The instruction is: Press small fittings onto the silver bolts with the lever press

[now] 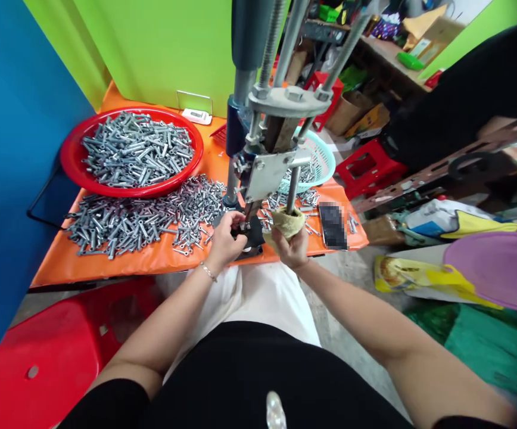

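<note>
A metal press [270, 173] stands at the middle of the orange-covered table [137, 256]. My left hand [227, 241] is at its base, fingers bent and pressed together beside the press's tip; whatever they pinch is too small to name. My right hand [292, 244] is wrapped round the cloth-covered lower end [287, 223] of the press's metal lever. Small metal parts lie heaped on the table [120, 223] left of the press, and more fill a large red basin [198, 146] behind them.
A pale blue basket [327, 158] with metal parts sits behind the press, and a phone [332, 225] lies near the table's right end. Red stools stand at the lower left [53, 363] and right [370, 167]. A person in black [473, 101] is at the upper right.
</note>
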A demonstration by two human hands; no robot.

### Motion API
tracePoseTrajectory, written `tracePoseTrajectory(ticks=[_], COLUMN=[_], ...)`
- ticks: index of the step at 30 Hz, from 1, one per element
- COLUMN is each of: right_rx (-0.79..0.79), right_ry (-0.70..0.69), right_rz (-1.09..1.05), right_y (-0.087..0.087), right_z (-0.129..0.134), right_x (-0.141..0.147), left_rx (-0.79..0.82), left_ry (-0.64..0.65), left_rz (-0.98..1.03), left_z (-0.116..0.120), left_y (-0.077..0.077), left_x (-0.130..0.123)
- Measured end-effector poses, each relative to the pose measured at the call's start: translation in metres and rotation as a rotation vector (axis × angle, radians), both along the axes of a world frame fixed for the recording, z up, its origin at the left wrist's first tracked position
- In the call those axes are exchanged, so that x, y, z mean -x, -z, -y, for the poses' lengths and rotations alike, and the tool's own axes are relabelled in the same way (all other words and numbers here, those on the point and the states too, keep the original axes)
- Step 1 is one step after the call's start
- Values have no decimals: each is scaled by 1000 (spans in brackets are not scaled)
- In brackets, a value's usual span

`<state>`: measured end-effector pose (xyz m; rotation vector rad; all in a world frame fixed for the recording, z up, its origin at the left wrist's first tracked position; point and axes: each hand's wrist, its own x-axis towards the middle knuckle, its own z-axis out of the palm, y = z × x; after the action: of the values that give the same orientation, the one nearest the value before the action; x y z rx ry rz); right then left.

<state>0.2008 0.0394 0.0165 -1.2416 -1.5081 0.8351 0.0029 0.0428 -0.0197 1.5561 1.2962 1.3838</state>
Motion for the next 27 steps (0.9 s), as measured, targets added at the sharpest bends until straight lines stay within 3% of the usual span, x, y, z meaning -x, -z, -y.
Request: tracePoseTrajectory(ticks=[3, 9, 13, 18, 20, 23, 27], right_rx=[-30, 83, 284, 499, 561, 626, 580], right_ry=[-30, -5, -20, -136, -173, -131, -47], right_rz=[-29, -55, -160, -377, -388, -368, -333], right_y=[16, -14, -52, -124, -142, -143, -108], right_z=[-7, 19, 42, 68, 71, 68, 57], right_x=[1, -5, -12, -34, -38, -38, -31], left_rx=[20, -14, -28, 233, 303, 337, 360], left_ry=[-17, -45, 2, 143, 168, 162, 116], left_rz=[1, -47, -62, 177, 306, 412, 441], left_z=[0, -1, -6, 2, 9, 20, 28], left_y=[-3, -15, -26, -43, -50, -58, -59], left_x=[1, -1, 2, 15, 21, 29, 42])
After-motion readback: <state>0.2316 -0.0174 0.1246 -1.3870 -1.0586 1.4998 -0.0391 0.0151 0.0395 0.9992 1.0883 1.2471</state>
